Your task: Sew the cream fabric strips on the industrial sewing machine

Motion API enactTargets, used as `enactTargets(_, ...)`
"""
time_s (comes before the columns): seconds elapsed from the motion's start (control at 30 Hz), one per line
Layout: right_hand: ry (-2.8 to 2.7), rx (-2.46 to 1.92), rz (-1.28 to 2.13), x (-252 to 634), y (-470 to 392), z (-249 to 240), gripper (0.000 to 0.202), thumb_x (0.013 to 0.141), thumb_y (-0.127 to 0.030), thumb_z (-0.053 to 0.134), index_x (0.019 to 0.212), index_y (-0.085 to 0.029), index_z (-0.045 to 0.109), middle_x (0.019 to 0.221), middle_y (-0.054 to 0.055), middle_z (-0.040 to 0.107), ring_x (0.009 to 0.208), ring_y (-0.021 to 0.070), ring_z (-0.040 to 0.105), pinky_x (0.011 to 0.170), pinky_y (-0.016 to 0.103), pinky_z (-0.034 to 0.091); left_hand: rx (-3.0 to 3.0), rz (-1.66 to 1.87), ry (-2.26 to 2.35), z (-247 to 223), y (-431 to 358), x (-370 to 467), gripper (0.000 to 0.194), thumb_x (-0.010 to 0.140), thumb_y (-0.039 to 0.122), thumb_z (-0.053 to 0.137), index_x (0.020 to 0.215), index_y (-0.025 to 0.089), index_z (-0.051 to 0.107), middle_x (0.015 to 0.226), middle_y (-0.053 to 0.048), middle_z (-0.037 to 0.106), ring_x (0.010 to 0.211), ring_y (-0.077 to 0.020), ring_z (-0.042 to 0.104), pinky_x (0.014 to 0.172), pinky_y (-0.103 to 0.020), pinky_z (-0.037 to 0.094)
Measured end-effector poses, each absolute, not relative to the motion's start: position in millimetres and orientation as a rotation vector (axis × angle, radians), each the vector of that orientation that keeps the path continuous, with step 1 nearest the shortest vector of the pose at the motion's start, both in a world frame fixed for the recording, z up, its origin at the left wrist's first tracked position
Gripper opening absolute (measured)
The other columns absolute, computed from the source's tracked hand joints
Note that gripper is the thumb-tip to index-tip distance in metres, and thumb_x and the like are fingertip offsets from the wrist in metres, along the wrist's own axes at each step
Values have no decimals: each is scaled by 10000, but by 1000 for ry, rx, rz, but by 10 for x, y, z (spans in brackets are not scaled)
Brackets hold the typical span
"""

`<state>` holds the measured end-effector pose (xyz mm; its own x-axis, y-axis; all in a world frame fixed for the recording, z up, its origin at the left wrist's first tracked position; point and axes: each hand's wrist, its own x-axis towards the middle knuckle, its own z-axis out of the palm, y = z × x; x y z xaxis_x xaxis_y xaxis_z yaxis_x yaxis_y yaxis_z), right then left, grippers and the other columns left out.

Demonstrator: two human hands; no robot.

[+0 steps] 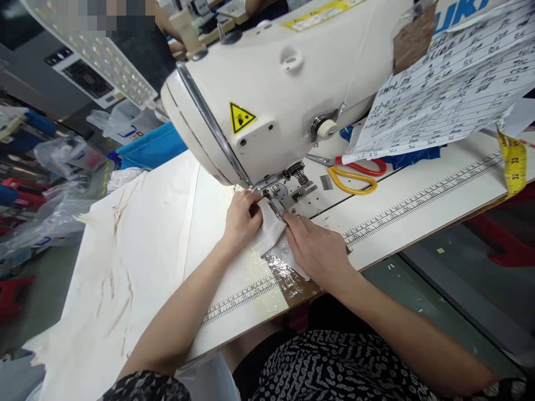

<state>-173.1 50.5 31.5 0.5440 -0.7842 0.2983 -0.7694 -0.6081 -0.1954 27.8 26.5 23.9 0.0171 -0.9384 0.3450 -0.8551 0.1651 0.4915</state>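
Observation:
A small piece of white fabric (pixel 268 228) lies on the sewing table under the presser foot (pixel 279 205) of a white sewing machine (pixel 267 83). My left hand (pixel 241 218) rests on the fabric's left side, fingers curled against it close to the needle. On the fabric's right edge, my right hand (pixel 315 248) lies flat, fingertips pointing at the foot. Both hands press the piece down.
Scissors with red and yellow handles (pixel 355 174) lie behind the needle plate. A printed paper sheet (pixel 451 89) hangs off the machine; a yellow tape measure (pixel 514 164) dangles at right. Cream cloth (pixel 125 250) covers the table's left. Ruler tape (pixel 418 200) runs along the table's front.

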Motion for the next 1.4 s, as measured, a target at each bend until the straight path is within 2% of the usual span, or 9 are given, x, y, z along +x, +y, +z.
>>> enactTargets(0.27, 1376, -2733, -615, -1730, 508, 309, 300, 1006, -178, 423, 1217, -118, 628, 904, 59, 708, 596, 161, 629, 459, 294, 281, 1652, -293, -1727, 241, 286, 316, 78, 852, 186, 564, 813, 188, 632, 903, -24, 671, 862, -182, 609, 754, -313, 488)
enactTargets(0.5, 1405, -2707, -474, -1706, 514, 352, 324, 997, -173, 451, 1281, -127, 600, 908, 53, 702, 630, 173, 656, 454, 295, 280, 1537, -160, -1821, 253, 302, 328, 86, 821, 140, 548, 785, 193, 604, 876, -16, 665, 829, -170, 602, 716, -299, 502)
enactTargets(0.67, 1421, -2714, -440, -1670, 506, 390, 365, 958, -114, 459, 1300, -101, 587, 911, 78, 708, 620, 177, 653, 446, 295, 286, 1371, 146, -2074, 266, 299, 327, 207, 806, 68, 472, 850, 185, 637, 917, -52, 674, 886, -200, 605, 757, -357, 538)
enactTargets(0.8, 1420, -2656, -595, -1789, 629, 471, 326, 984, -134, 422, 1260, -83, 587, 901, 94, 730, 628, 191, 667, 466, 285, 349, 1335, 138, -2206, 354, 351, 320, 230, 861, 73, 458, 899, 170, 662, 970, -74, 664, 921, -212, 596, 783, -387, 558)
enactTargets(1.0, 1135, -2357, -832, -2259, 1077, 477, 201, 1019, -192, 362, 1120, -148, 529, 783, 36, 715, 569, 160, 674, 461, 218, 436, 1387, 148, -2436, 505, 514, 242, 349, 873, 57, 418, 1109, 117, 669, 1122, -142, 613, 1029, -271, 539, 852, -442, 580)
enactTargets(1.13, 1100, -2393, -801, -2436, 1181, 395, 161, 993, -153, 355, 1048, -160, 506, 657, -10, 655, 490, 143, 637, 402, 204, 418, 1486, 234, -2420, 467, 571, 104, 311, 881, 93, 445, 1093, 62, 671, 1146, -162, 604, 1078, -301, 525, 909, -454, 567)
enactTargets(1.2, 1125, -2454, -762, -2464, 1157, 370, 174, 990, -149, 352, 1036, -164, 519, 706, 2, 669, 503, 147, 637, 413, 220, 431, 1539, 238, -2372, 411, 596, 46, 317, 891, 111, 456, 1124, 44, 660, 1187, -169, 601, 1124, -308, 521, 956, -467, 550)
enactTargets(1.33, 1165, -2549, -763, -2456, 1092, 344, 212, 1017, -182, 357, 1096, -157, 552, 937, 67, 717, 687, 180, 698, 528, 251, 502, 1557, 167, -2297, 300, 661, 18, 390, 920, 137, 446, 1257, 18, 602, 1279, -174, 592, 1221, -298, 516, 1048, -471, 506)
enactTargets(1.4, 1171, -2583, -776, -2443, 1078, 340, 228, 1018, -177, 352, 1103, -152, 562, 953, 77, 720, 691, 181, 697, 530, 257, 499, 1558, 98, -2277, 275, 686, 40, 415, 930, 147, 430, 1298, 36, 586, 1311, -155, 594, 1260, -283, 508, 1085, -467, 482)
